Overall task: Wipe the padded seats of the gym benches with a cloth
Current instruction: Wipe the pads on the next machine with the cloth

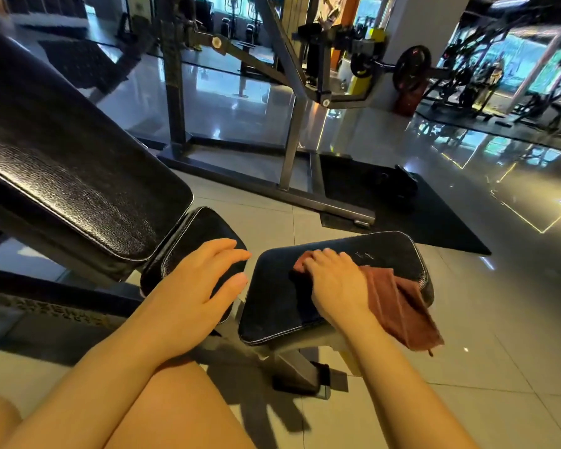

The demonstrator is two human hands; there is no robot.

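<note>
Far left: inclined black backrest pad [78,163], small seat pad [204,234] below it. Left hand [201,283] rests flat on that pad, fingers straight, grip empty. Next over, second seat pad [279,306]; right hand [334,280] presses a reddish-brown cloth [399,306] onto it, fingers curled into cloth, tail hanging off the right edge. Behind: grey machine frame [289,150], black floor mat [434,209], weight plate [413,68]. Frame lettering bottom-left unreadable.

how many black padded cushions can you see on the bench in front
3: the long tilted backrest at left, a small pad under the left hand, and the seat pad where the right hand presses the red cloth. Others may be hidden.
</note>
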